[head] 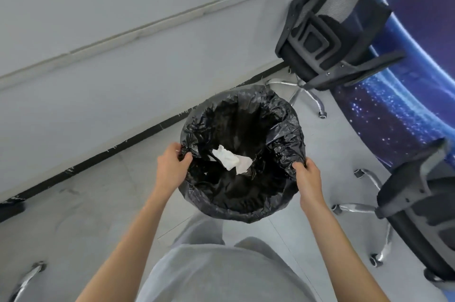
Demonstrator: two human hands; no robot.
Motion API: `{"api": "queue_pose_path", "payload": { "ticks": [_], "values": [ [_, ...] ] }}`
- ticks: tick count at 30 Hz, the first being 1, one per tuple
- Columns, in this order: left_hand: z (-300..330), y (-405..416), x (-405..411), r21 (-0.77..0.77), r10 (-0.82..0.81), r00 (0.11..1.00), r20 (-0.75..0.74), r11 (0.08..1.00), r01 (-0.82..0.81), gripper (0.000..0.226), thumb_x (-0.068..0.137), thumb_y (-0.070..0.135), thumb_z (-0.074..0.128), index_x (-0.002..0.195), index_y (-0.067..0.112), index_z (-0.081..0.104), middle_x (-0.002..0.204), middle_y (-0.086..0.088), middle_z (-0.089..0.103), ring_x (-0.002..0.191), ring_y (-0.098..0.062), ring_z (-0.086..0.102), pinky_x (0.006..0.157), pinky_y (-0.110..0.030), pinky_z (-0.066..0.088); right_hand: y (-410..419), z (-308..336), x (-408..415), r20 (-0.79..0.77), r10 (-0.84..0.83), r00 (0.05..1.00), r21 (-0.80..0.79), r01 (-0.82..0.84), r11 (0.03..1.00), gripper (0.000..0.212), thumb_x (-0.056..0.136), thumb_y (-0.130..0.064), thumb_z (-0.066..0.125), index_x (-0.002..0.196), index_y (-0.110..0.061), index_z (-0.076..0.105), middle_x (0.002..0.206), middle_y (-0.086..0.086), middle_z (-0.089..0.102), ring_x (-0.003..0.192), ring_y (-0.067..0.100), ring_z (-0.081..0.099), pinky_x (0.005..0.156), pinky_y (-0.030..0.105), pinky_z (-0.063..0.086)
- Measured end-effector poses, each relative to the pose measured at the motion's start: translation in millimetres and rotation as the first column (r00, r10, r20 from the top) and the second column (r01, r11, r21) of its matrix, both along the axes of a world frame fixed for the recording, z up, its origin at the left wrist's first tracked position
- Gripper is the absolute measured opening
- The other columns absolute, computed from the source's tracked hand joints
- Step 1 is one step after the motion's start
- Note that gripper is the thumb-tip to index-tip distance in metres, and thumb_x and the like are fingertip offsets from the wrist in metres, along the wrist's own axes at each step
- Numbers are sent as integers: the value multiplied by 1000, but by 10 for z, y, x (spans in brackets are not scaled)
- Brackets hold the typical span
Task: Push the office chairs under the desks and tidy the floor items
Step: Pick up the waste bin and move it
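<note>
A round trash bin (pixel 248 205) lined with a crinkled black plastic bag sits in front of me above the grey floor. Crumpled white paper (pixel 231 159) lies inside it. My left hand (pixel 172 166) grips the bin's left rim, fingers curled over the bag. My right hand (pixel 307 176) grips the right rim the same way. One black mesh office chair (pixel 330 28) stands at the upper right beside the blue panel. A second black office chair (pixel 418 213) stands at the right edge, close to my right arm.
A grey wall (pixel 123 30) with a black baseboard runs diagonally behind the bin. A blue starry printed panel (pixel 406 109) fills the right side. A chrome chair leg (pixel 27 279) shows at the bottom left. Open grey floor (pixel 86 215) lies to my left.
</note>
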State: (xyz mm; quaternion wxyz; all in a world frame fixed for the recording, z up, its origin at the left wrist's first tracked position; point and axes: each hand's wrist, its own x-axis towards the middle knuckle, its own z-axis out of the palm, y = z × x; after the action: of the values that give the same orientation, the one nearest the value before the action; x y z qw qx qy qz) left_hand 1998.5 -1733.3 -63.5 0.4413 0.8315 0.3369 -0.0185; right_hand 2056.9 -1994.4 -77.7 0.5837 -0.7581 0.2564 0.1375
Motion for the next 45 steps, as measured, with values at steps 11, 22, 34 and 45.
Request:
{"api": "queue_pose_path", "payload": {
  "ticks": [11, 22, 34, 45],
  "values": [
    [-226, 178, 2506, -3, -91, 992, -91, 996, 91, 30, 91, 15, 52, 116, -2, 48, 107, -19, 57, 103, -31, 52, 76, -26, 30, 138, -251, 2339, -105, 62, 993, -153, -78, 985, 30, 88, -13, 44, 116, -9, 53, 106, 10, 59, 97, 27, 55, 81, 34, 43],
    [-1658, 85, 4556, -139, -37, 963, -266, 990, 0, 28, 89, 21, 55, 112, 5, 51, 105, -8, 62, 97, -30, 59, 80, -36, 45, 5, -1461, 4761, -285, 165, 944, -179, -221, 959, 18, 85, -9, 47, 97, -11, 60, 90, 11, 63, 88, 29, 57, 63, 31, 41],
    [-4037, 120, 6094, -564, 135, 878, -460, 719, -406, 17, 88, 16, 55, 104, 15, 48, 88, -6, 60, 80, -24, 60, 85, -44, 51, 53, -3846, 6175, -340, 119, 933, -162, -182, 970, 36, 84, -5, 48, 118, -12, 55, 106, 9, 59, 105, 32, 54, 98, 46, 42],
    [-5414, 125, 6599, -683, 66, 918, -391, 648, -337, 37, 86, 6, 48, 120, 19, 51, 118, -8, 59, 103, -24, 56, 80, -41, 52, 20, -5210, 6571, -251, 44, 967, -104, -72, 992, 59, 77, -15, 54, 135, -18, 43, 127, 6, 55, 114, 28, 51, 103, 48, 40]
  ]
}}
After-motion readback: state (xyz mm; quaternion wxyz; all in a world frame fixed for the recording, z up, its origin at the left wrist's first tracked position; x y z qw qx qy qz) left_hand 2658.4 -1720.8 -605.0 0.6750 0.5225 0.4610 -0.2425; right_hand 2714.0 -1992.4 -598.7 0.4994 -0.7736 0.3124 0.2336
